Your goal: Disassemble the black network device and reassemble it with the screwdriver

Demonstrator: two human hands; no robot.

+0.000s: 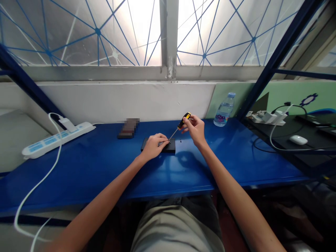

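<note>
In the middle of the blue table lies a flat black rectangular box (169, 147). My right hand (195, 130) grips the yellow and black handle of a screwdriver (184, 120), whose thin shaft slants down to the left. Its tip meets the top of the box near the right end. My left hand (154, 145) rests over the box, with thumb and fingertips pinched together at the screwdriver's tip. Whatever is between those fingers is too small to make out. Some tiny dark bits (180, 141) lie on the table just right of the box.
A blurred-out dark brown flat object (128, 128) lies behind to the left. The white power strip (59, 139) with its trailing cable is at the left. A water bottle (224, 110) stands at the back right. Farther right, a white mouse (298, 140) sits on a black surface.
</note>
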